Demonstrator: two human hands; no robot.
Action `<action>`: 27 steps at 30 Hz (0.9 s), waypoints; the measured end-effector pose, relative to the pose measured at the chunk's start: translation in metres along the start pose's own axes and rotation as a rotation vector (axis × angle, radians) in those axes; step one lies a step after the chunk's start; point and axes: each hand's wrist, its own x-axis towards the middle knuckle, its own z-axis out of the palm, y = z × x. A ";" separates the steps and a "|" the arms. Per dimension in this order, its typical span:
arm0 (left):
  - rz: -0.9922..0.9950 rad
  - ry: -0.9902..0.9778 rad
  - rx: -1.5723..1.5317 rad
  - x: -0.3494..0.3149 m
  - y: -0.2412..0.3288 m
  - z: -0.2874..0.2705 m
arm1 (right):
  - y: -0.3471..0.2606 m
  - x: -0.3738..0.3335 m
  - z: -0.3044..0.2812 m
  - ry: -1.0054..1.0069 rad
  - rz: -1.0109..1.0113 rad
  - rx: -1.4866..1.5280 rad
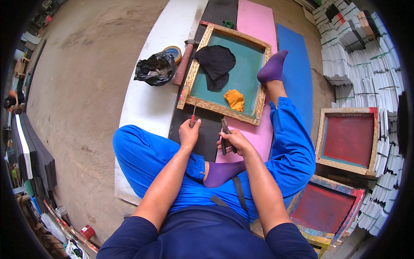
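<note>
My left hand is closed round the red handle of a screwdriver. Its thin shaft points up at the near edge of a wooden screen-printing frame; whether the tip touches the wood I cannot tell. In my right hand is a pair of pliers with dark handles, jaws pointing away from me, just short of the frame. Green mesh fills the frame, which lies flat before me. On the mesh rest a black cloth and a crumpled orange cloth.
Left of the frame lie a hammer, a tape roll and a black plastic bag. My purple-socked foot is at its right side. Two red-meshed frames and paper stacks stand at the right.
</note>
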 end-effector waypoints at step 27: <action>0.038 -0.085 -0.060 0.001 0.011 0.014 | -0.031 0.008 -0.036 0.431 0.002 -0.388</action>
